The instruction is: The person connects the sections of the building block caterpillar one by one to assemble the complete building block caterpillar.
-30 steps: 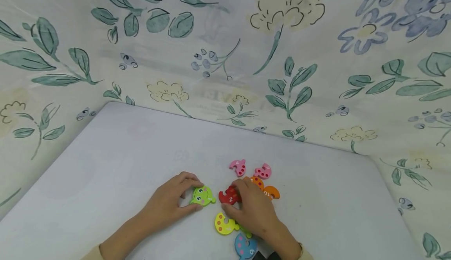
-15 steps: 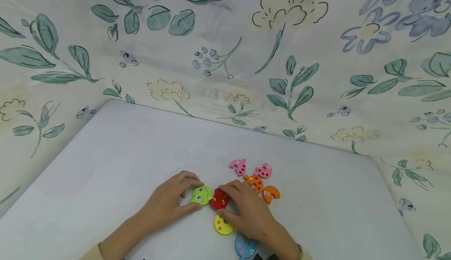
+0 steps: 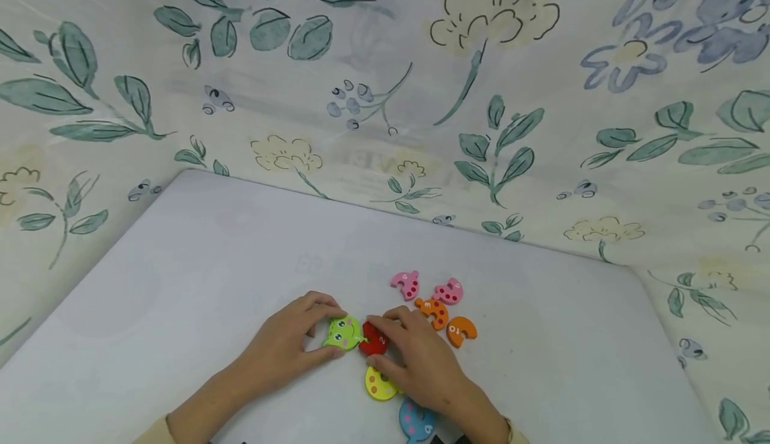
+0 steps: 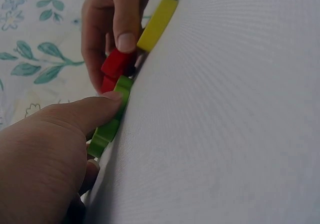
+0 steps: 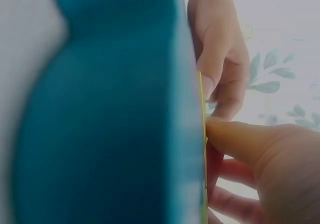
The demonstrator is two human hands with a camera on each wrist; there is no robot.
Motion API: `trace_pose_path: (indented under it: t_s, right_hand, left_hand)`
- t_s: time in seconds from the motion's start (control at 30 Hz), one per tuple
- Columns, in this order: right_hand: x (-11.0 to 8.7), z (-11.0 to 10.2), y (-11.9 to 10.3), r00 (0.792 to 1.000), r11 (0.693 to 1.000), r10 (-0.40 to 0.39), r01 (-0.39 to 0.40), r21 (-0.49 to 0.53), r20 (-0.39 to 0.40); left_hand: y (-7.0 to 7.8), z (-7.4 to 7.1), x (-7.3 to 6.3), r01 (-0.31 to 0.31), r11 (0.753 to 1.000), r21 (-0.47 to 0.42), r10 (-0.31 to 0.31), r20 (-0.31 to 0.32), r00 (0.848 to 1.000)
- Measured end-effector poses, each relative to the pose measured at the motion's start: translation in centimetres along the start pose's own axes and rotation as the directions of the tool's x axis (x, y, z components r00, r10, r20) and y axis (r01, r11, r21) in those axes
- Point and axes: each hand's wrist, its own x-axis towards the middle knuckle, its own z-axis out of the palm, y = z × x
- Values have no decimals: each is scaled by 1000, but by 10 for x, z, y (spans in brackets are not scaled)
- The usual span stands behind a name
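In the head view my left hand (image 3: 289, 340) pinches a green puzzle piece with a smiling face (image 3: 343, 334) between thumb and fingers. To its right, my right hand (image 3: 427, 360) pinches a red puzzle piece marked 2 (image 3: 374, 338). The green piece's small knob meets the red piece's left edge; whether it is fully seated I cannot tell. From the left wrist view, the green piece (image 4: 107, 129) and red piece (image 4: 119, 63) stand end to end, with a thumb on each. Just below the right thumb lies a yellow spotted piece (image 3: 379, 385), partly covered by that hand.
A blue piece (image 3: 415, 420) lies near the front, looming blurred in the right wrist view. Beyond the right hand are orange pieces (image 3: 461, 331) and pink pieces (image 3: 448, 291). The white tabletop (image 3: 240, 250) ends at a floral-patterned cloth (image 3: 385, 96).
My right hand has moved left with the red piece, closing the gap to the green one. The orange pieces are more uncovered. My left hand has stayed nearly still.
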Motion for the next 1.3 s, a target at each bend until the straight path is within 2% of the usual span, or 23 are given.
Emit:
trace_pose_path:
  t_s: [0.57, 1.03, 1.3]
  right_hand:
    - [-1, 4, -1, 999, 1000, -23, 23, 6, -28]
    - [0, 4, -2, 999, 998, -47, 46, -45, -19]
    - [-1, 4, 1, 998, 998, -64, 63, -25, -22]
  left_hand:
    - [-4, 1, -1, -29, 1000, 6, 30, -14, 999]
    - [-3, 1, -1, -30, 1000, 10, 30, -17, 999]
    - [-4, 2, -1, -22, 1000, -1, 22, -5, 1000]
